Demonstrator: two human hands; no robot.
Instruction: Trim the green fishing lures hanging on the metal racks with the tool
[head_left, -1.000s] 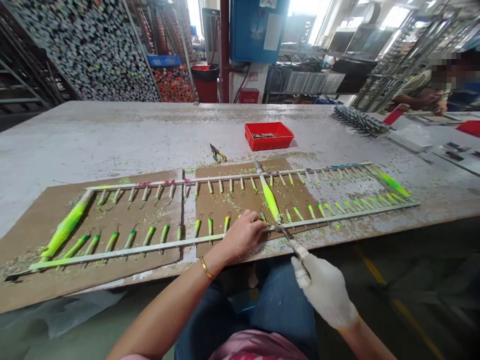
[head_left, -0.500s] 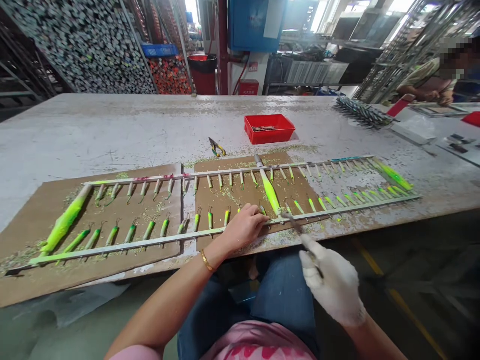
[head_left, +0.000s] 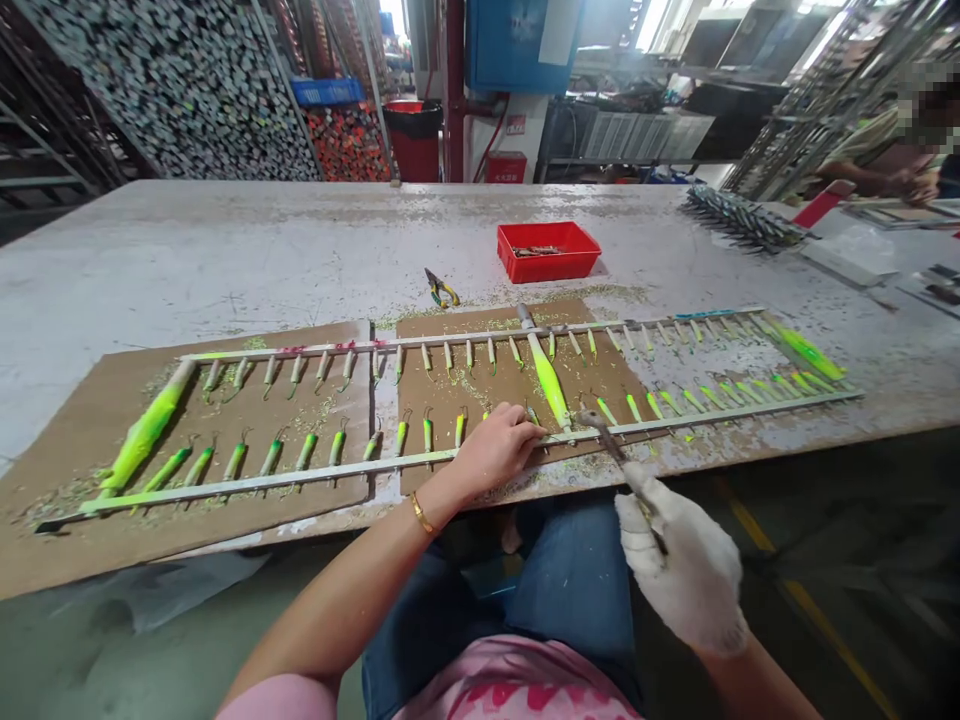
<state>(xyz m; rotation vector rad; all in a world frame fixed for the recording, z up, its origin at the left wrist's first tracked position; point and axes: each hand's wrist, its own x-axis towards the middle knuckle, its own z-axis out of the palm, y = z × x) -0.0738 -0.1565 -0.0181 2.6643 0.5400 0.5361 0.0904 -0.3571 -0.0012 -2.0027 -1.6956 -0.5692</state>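
Observation:
A long metal rack (head_left: 420, 460) lies on the table, with two rails, thick yellow-green crossbars (head_left: 551, 385) and rows of paint-coated pegs with wire hooks. My bare left hand (head_left: 501, 445) is closed over its near rail, just left of the middle crossbar; the fingertips are partly hidden. In a white glove, my right hand (head_left: 682, 560) grips a hammer-like metal tool (head_left: 619, 455). The tool's widened head is just above the near rail, right of the crossbar's lower end. Whether it touches the rack I cannot tell.
Cardboard sheets (head_left: 60, 440) lie under the rack, strewn with paint flakes. Beyond it are pliers (head_left: 441, 288) and a red bin (head_left: 550, 265) holding small metal pieces. A bundle of spiky metal parts (head_left: 742, 220) lies at the right. Another person (head_left: 892, 150) sits at the far right.
The tool's head has lifted slightly and shifted away from the crossbar's lower end. My left hand keeps its hold on the rail. The whole view has shifted a little.

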